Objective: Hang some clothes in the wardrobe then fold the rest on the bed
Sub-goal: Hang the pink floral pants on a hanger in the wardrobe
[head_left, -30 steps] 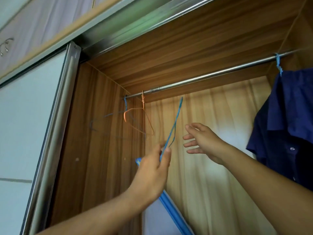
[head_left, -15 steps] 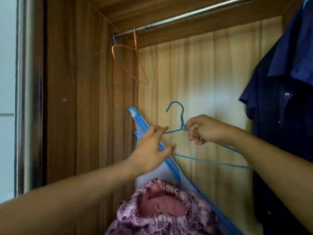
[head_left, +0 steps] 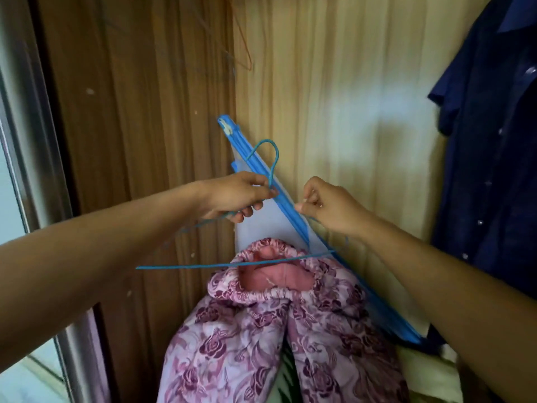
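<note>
A thin blue wire hanger (head_left: 203, 266) is held inside the wardrobe, hook up. My left hand (head_left: 238, 197) grips it at the neck just under the hook. My right hand (head_left: 328, 206) pinches its right shoulder wire. The hanger's bottom bar runs level below both hands, in front of a bundle. A dark blue shirt (head_left: 488, 158) hangs at the right edge of the wardrobe. An orange wire hanger (head_left: 245, 58) hangs at the top, only its lower part showing.
A pink floral quilt bundle (head_left: 261, 338) stands on the wardrobe floor below my hands. A blue-framed flat panel (head_left: 293, 216) leans diagonally against the back wall behind it. The sliding door's metal frame (head_left: 32, 158) is at the left.
The hanger came off the rail and moved down. My left hand moved onto its neck and my right hand slid to its shoulder wire. The view tilted downward, so the rail is out of sight.
</note>
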The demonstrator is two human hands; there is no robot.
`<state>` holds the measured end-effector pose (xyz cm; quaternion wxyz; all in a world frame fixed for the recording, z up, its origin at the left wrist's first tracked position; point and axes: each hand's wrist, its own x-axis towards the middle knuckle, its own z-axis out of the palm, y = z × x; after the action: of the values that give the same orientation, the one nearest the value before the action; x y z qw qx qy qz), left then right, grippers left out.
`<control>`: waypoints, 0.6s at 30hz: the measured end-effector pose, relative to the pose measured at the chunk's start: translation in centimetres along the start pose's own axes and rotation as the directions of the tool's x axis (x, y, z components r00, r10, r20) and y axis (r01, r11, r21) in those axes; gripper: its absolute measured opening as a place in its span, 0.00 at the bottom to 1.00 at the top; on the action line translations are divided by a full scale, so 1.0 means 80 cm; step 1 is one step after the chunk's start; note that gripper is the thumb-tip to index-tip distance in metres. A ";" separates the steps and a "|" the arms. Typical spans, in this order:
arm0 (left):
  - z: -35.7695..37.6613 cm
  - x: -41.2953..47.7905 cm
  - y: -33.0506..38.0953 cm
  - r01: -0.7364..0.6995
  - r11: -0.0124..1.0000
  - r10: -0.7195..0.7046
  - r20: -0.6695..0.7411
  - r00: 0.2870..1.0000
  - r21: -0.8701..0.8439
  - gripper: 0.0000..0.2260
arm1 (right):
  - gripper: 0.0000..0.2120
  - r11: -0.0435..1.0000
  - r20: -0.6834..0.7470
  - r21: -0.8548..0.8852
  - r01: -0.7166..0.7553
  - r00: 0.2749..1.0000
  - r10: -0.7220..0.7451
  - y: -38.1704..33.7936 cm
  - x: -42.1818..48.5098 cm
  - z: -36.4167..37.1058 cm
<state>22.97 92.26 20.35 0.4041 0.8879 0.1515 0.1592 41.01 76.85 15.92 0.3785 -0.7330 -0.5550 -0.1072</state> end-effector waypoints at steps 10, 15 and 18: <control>-0.007 -0.019 -0.047 0.061 0.899 0.045 -0.232 0.972 0.434 0.15 | 0.13 0.873 0.285 -0.175 -0.454 0.826 0.487 0.131 -0.060 0.114; -0.024 -0.014 -0.041 0.015 0.787 0.190 -0.266 0.945 0.616 0.18 | 0.12 0.870 0.175 -0.300 -0.391 0.874 0.453 0.139 -0.066 0.145; -0.030 -0.014 -0.035 -0.028 0.774 0.192 -0.192 0.963 0.633 0.17 | 0.13 0.857 0.026 -0.236 -0.457 0.879 0.476 0.132 -0.050 0.130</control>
<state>20.58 95.21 19.52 0.0554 0.9520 0.1919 0.2321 46.26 79.92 1.80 0.2852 -0.8871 -0.3604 -0.0431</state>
